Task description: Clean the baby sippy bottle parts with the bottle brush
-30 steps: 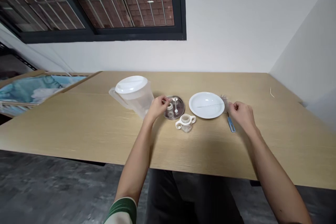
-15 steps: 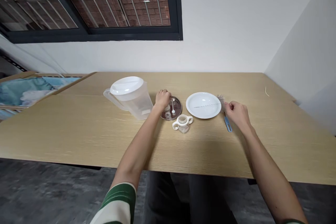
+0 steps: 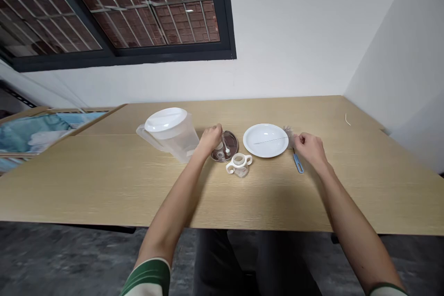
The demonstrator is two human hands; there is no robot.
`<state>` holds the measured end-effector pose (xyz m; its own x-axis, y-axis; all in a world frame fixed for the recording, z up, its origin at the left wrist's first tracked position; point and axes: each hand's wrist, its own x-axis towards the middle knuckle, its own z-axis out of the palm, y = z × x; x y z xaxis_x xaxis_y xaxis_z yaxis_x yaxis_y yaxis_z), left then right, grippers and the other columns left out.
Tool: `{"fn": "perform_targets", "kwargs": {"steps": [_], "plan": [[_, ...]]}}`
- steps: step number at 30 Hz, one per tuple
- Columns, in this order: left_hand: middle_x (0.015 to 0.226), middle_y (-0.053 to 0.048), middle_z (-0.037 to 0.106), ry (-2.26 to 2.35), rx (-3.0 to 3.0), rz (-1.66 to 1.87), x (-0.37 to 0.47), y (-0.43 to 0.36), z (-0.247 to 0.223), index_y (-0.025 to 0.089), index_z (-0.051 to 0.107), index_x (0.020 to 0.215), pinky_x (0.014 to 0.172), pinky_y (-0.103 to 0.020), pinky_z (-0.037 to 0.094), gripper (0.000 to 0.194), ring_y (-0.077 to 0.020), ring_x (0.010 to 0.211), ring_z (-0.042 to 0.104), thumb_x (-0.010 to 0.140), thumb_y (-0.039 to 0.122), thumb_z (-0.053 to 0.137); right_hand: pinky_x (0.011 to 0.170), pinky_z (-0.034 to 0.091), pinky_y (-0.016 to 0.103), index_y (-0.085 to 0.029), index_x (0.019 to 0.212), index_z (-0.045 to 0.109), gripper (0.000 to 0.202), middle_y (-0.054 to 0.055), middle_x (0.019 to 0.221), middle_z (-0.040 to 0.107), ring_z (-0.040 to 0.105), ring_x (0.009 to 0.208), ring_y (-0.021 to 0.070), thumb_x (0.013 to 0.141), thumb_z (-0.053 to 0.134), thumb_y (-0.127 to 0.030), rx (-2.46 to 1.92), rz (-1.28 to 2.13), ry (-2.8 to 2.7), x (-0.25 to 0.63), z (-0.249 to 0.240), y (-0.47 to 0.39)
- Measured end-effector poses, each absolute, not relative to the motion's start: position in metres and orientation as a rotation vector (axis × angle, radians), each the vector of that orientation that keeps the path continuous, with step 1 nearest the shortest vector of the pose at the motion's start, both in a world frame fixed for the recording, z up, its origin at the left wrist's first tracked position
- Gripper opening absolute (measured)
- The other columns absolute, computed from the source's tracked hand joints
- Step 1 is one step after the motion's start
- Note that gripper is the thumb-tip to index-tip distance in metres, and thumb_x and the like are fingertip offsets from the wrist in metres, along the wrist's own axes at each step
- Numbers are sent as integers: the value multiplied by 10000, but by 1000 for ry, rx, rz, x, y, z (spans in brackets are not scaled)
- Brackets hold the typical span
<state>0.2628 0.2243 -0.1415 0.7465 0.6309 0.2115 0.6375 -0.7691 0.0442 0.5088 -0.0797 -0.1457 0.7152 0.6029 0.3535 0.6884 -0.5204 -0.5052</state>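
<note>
My left hand (image 3: 212, 139) is closed over a round metal tray (image 3: 235, 152), its fingers pinching the upper end of a clear straw with a white weighted end (image 3: 227, 151). Small ring-like parts lie in the tray, partly covered by the hand. A thin wire brush (image 3: 270, 140) reaches left from the closed fingers of my right hand (image 3: 310, 148) across the white oval plate (image 3: 265, 151). Close by that hand, a bottle brush with a blue handle (image 3: 298, 164) lies on the table. A clear two-handled sippy cup (image 3: 240, 165) stands uncapped in front of the tray.
A translucent lidded pitcher (image 3: 176, 136) stands left of the tray. On the wooden table (image 3: 104, 180), a thin pale strip (image 3: 347, 120) lies at the far right. A bin holding blue and white cloths (image 3: 38, 130) sits at the left; a barred window (image 3: 145, 9) is above.
My left hand has shifted from the tray's left side onto the straw's upper end. My right hand keeps its hold on the thin brush. The view has tilted slightly.
</note>
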Motion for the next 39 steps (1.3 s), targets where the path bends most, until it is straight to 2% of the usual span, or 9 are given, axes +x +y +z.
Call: {"fn": "perform_targets", "kwargs": {"steps": [3,5,11,19,24,29,33,36,39], "plan": [[975,-170,706,-1091,-2932,-342,250,215,-140,131,591,1176,767,-358,455,281,-294,881,671,964,154,408,619,257,294,-203,644,538,407,44,625,587,429,599,153,936,456,-476,-2286,-153,-983,508,-147,-79],[981,-157,711,-1084,-2947,-356,245,213,-140,151,607,1138,759,-346,454,252,-291,903,672,963,169,426,618,258,292,-206,640,534,409,42,617,584,429,597,155,934,456,-479,-2286,-150,-987,508,-148,-78],[1184,-163,700,-1040,-2964,-368,252,225,-141,167,643,1194,882,-355,440,319,-291,1096,640,952,153,436,622,268,294,-204,642,551,427,59,631,606,465,609,167,943,446,-488,-2287,-178,-1008,510,-151,-78],[1238,-149,688,-941,-2975,-272,282,236,-151,208,748,1038,1010,-426,358,249,-332,1215,548,935,247,524,628,278,295,-207,634,538,423,50,622,594,455,599,162,941,447,-484,-2275,-175,-1020,509,-149,-78],[1138,-185,710,-911,-3005,-237,296,243,-156,167,728,933,991,-411,381,198,-316,1141,594,893,196,536,629,276,299,-210,629,515,413,44,614,579,453,598,161,937,447,-477,-2268,-156,-1010,508,-146,-79],[1009,-183,723,-928,-3061,-251,290,243,-153,150,648,987,819,-367,448,172,-298,944,664,914,211,506,634,281,296,-209,634,521,413,51,622,586,463,607,164,938,449,-479,-2260,-161,-1012,508,-144,-80],[972,-123,720,-948,-3121,-371,267,228,-140,187,558,1063,736,-321,469,181,-245,881,674,972,244,413,630,283,295,-207,641,544,414,52,630,602,473,615,166,938,461,-482,-2266,-156,-997,509,-145,-79],[974,-100,726,-970,-3260,-682,248,212,-126,215,528,966,769,-334,500,109,-238,898,680,961,304,465,627,280,297,-205,650,562,416,52,638,612,475,615,165,940,465,-486,-2262,-150,-1003,508,-146,-79],[1101,-113,728,-923,-3412,-1022,233,197,-114,215,519,906,864,-365,528,151,-235,991,691,931,360,550,625,276,293,-203,658,569,412,53,645,619,482,621,166,944,462,-480,-2269,-145,-997,509,-147,-78]]}}
